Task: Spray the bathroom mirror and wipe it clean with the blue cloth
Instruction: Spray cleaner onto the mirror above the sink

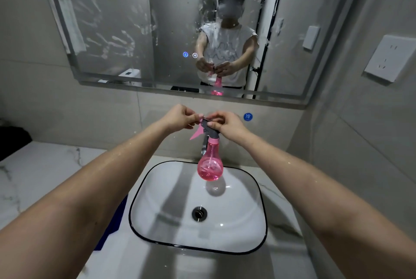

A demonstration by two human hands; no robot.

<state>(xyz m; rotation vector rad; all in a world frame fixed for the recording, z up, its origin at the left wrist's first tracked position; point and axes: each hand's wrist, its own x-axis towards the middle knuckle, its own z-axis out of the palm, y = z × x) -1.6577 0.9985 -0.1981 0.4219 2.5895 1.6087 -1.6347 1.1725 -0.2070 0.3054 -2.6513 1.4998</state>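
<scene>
Smeared mirror behind bottle (pink)

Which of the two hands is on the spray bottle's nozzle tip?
The left hand: its fingers pinch the nozzle tip of the pink spray bottle. The right hand instead grips the grey sprayer head behind it.

Translucent pink plastic spray bottle, glossy white sink, smeared mirror glass

Bottle: pink spray bottle held above the sink
Right hand: grips the grey head
Left hand: pinches the nozzle
Mirror: smeared (handprints, streaks)
</scene>
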